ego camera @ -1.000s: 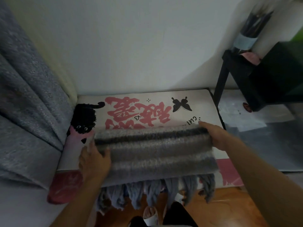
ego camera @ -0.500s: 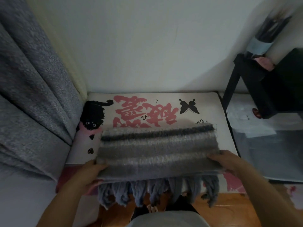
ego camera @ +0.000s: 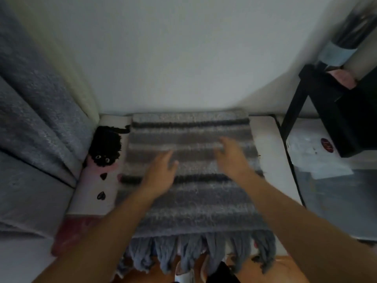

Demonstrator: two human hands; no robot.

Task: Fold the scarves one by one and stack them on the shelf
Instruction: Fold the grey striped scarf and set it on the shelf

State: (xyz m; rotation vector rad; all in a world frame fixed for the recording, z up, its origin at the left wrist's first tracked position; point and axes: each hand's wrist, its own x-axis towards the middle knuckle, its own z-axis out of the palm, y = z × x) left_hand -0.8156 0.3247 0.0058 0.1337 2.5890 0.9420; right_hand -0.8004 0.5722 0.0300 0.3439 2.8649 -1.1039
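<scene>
A grey striped scarf (ego camera: 195,201) with dark bands lies spread flat over the white printed surface (ego camera: 265,144), reaching back to the wall. Its blue-grey tassels (ego camera: 195,254) hang over the front edge. My left hand (ego camera: 161,172) rests flat on the middle of the scarf, fingers straight. My right hand (ego camera: 230,156) lies on the scarf a little farther back and to the right, fingers extended, blurred by motion. Neither hand grips the cloth.
A grey curtain (ego camera: 34,119) hangs at the left. A black cat picture (ego camera: 106,148) shows on the white surface beside the scarf. A black frame stand (ego camera: 334,111) stands at the right above a grey sheet with papers (ego camera: 326,180). Wooden floor lies below.
The scarf went from a narrower fold held at its ends to lying spread back to the wall. Both hands let go of its edges and moved onto its top.
</scene>
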